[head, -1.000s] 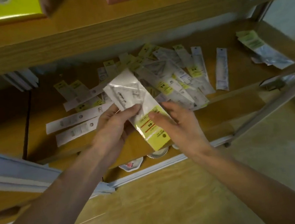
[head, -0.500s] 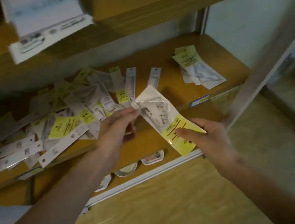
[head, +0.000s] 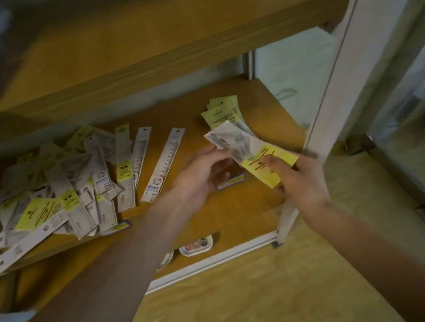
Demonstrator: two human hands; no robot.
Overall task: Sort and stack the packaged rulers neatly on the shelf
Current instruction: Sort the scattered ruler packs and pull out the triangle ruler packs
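Head-camera view, read from nine o'clock across to three: a loose heap of narrow white and yellow-labelled plastic ruler packets is sprawling over the left half of the wooden middle shelf, and one long white packaged straight ruler is lying apart from it, its long axis running from seven o'clock up to one o'clock. Next, the left hand is reaching in with loosely bent fingers, its fingertips touching the upper, clear end of the wide clear plastic packet with a yellow card foot; whether it is pinching that end is too blurred to tell. That packet is hovering just above the shelf's front right part, its long axis running from ten o'clock down to four o'clock. The right hand is gripping the yellow foot, thumb on top, so it is the nearer, carrying hand. At about twelve o'clock from the grip, a small stack of matching yellow-topped packets is resting on the shelf, and the held packet's clear end is already overlapping it. Setting it down probably calls for turning it to match that stack.
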